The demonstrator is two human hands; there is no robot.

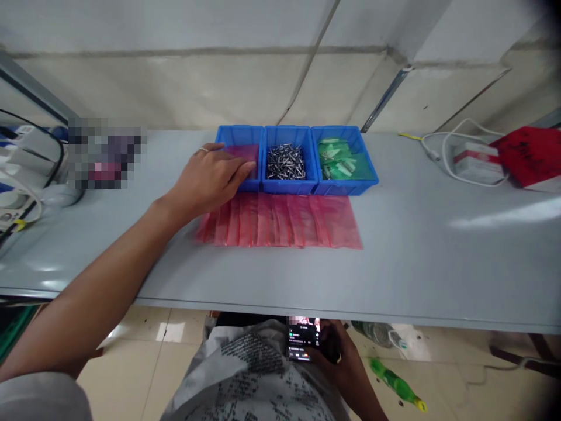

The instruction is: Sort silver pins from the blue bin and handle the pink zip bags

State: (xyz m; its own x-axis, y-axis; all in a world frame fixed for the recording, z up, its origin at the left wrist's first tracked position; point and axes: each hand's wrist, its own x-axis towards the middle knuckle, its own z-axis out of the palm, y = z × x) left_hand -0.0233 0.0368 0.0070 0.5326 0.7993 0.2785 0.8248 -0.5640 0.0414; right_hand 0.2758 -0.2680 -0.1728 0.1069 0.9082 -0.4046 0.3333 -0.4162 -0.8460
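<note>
My left hand (213, 172) lies over the left blue bin (241, 133), palm down, fingers stretched across its near left side. It looks open, the thumb reaching over the pink bags (245, 153) inside; some fingertips are out of sight. Below the desk edge, my right hand (335, 348) is closed around a smartphone (303, 339) with a lit screen. In front of the bins lies an overlapping row of pink plastic bags (280, 221). The middle blue bin (290, 186) holds small metal pins (286, 162). Green plastic packets (344, 159) fill the right blue bin (350, 188).
On the right of the grey desk (416, 251) are a white cable (447, 149), a small box (477, 164) and a red packet (532, 156). Power strips and wires (26, 169) crowd the left end. A green bottle (397, 383) lies on the floor.
</note>
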